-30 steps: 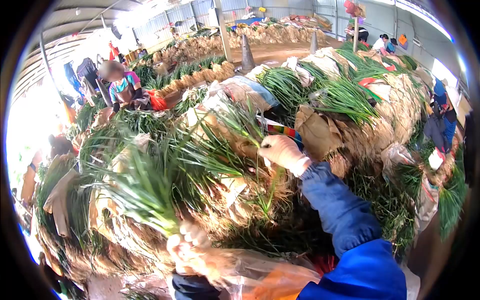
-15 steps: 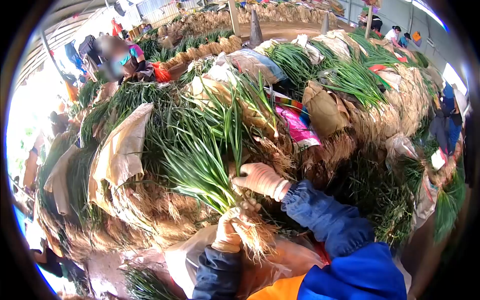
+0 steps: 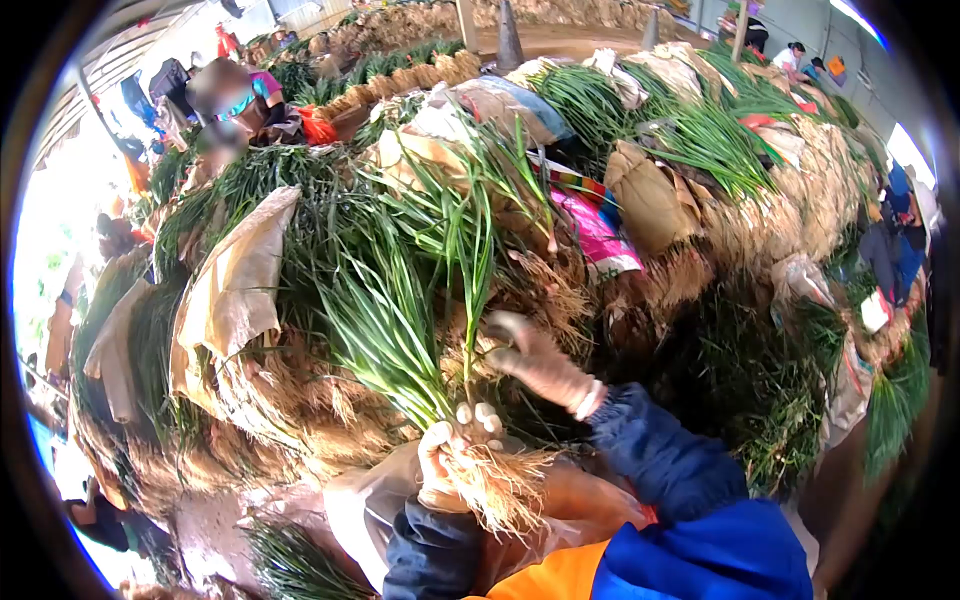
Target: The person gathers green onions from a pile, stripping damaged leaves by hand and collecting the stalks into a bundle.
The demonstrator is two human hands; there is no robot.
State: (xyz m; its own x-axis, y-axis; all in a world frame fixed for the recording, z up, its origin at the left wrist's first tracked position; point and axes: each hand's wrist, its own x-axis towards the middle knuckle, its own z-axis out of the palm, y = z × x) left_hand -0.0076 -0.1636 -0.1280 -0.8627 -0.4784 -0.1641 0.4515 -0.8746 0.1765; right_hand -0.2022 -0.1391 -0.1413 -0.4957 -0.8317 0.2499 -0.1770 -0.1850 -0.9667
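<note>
In a pale glove, my left hand is closed round the lower stems of a bunch of green onions. Their long leaves fan up and to the left, and the pale stringy roots hang out below the fist. To the right of the stems is my right hand, also gloved, slightly blurred. Its thumb and fingers are apart, with nothing seen between them. One taller stalk stands up from the bunch near those fingertips.
Long heaps of green onions with roots outward surround me. Cloths and sacks, including a tan sack and a pink bag, lie over them. Clear plastic covers my lap. Another person sits at the upper left.
My right hand has come away from the stems, rightward, and its fingers have spread. My left hand keeps hold of the bunch, now a little further left.
</note>
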